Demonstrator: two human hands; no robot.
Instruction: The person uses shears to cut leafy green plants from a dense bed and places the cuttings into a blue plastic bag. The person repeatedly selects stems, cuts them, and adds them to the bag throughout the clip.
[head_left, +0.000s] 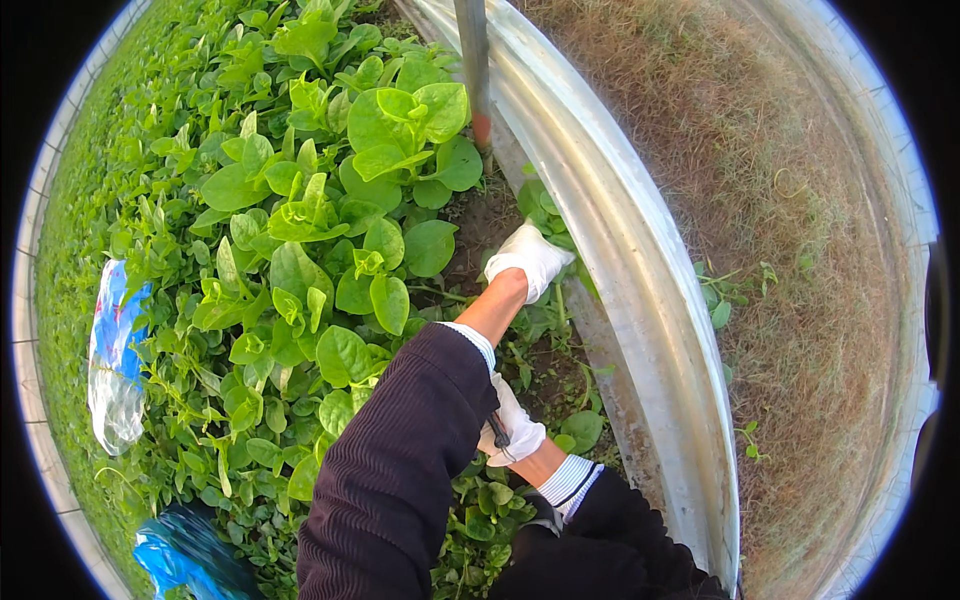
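Observation:
My left hand, in a white glove, reaches in among the leafy green stems beside the metal edging. Its fingers are mostly hidden, so whether they grip a stem cannot be told. Closer to me, partly behind my left sleeve, my right hand in a white glove is closed on a dark-handled tool; its working end is hidden. Broad-leaved green plants grow thickly to the left of both hands. Soil and low stems show around the left hand.
A long curved metal sheet borders the plants on the right, with an upright metal post beside it. Dry grass lies beyond. A blue and clear plastic bag and another blue bag rest among the plants at left.

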